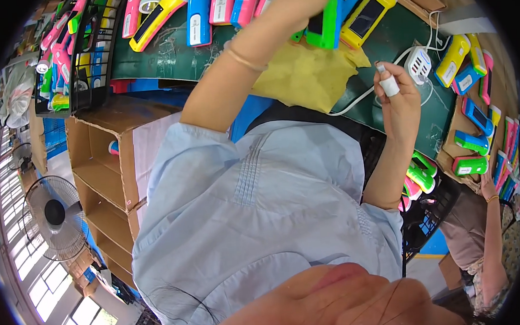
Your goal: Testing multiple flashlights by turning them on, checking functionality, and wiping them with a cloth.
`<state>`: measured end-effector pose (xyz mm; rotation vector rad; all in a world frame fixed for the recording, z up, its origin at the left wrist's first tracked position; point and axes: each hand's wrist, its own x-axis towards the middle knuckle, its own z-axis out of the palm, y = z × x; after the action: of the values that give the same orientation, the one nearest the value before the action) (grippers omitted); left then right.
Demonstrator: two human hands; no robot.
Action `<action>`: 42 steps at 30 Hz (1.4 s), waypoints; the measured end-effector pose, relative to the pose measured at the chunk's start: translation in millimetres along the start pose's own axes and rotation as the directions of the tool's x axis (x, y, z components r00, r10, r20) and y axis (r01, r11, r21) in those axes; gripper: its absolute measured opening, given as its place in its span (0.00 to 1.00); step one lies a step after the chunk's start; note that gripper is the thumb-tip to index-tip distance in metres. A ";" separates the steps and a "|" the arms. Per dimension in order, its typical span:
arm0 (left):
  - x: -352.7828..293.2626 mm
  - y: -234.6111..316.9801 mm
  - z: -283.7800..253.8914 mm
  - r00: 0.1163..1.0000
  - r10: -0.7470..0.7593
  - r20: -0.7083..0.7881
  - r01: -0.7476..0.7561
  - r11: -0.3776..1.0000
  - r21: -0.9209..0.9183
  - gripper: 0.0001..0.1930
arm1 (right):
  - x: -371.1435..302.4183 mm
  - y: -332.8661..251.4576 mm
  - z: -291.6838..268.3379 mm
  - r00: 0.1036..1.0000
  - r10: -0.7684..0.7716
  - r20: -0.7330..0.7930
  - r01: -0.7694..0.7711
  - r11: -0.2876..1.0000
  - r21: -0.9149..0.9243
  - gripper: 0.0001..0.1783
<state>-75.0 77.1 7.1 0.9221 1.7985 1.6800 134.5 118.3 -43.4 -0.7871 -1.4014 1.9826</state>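
My left hand (310,0) reaches over the far side of the green table (166,61), partly cut off by the upper edge. Its fingertips are at the head of a green and blue flashlight (323,27); whether they grip it is hard to see. Beside that lies a yellow flashlight (370,16) with a dark panel. My right hand (402,99) is raised over the table's right part, fingers curled together. A small white piece (389,86) with a greyish tip shows at its fingers, either a plug or finger tape. A yellow cloth (308,71) lies between my arms.
More flashlights (199,18) line the far edge. A white multi-port charger (418,66) with cables sits right of my right hand. Black crate (92,53) at left, cardboard shelf (104,165) below it, and a cardboard box (447,147) of flashlights at right, where another person's arm (493,238) reaches.
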 end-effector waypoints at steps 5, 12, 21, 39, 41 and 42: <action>-24.5 -30.2 -2.6 0.849 -0.134 0.511 0.452 0.685 -0.572 0.18 | 7.5 -22.3 34.2 0.923 -0.376 0.084 0.378 0.840 -0.390 0.06; -42.0 -11.4 16.0 0.938 -0.145 0.314 0.264 0.886 -0.380 0.16 | 9.1 -42.5 39.7 0.728 -0.496 0.474 0.624 0.191 -0.758 0.07; -30.6 1.3 17.8 0.925 -0.134 0.355 0.368 0.544 -0.754 0.24 | -23.3 -29.5 21.4 0.580 -0.443 0.684 0.814 0.295 -0.500 0.18; -65.0 -23.4 31.5 0.938 -0.001 0.347 0.246 0.706 -0.664 0.30 | -18.4 -3.4 23.1 0.962 -0.261 0.080 0.262 0.802 -0.537 0.21; -61.4 -19.6 29.6 0.939 -0.081 0.335 0.294 0.694 -0.657 0.26 | -17.2 -1.3 13.2 0.945 -0.304 0.121 0.322 0.795 -0.515 0.12; -59.8 -21.9 28.3 0.937 -0.081 0.340 0.298 0.695 -0.655 0.26 | -15.9 4.8 7.4 0.944 -0.311 0.112 0.324 0.801 -0.503 0.11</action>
<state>-18.2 49.6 -22.6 0.5592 0.8824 1.7661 138.9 100.7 -43.8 -0.6873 -1.9764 1.3697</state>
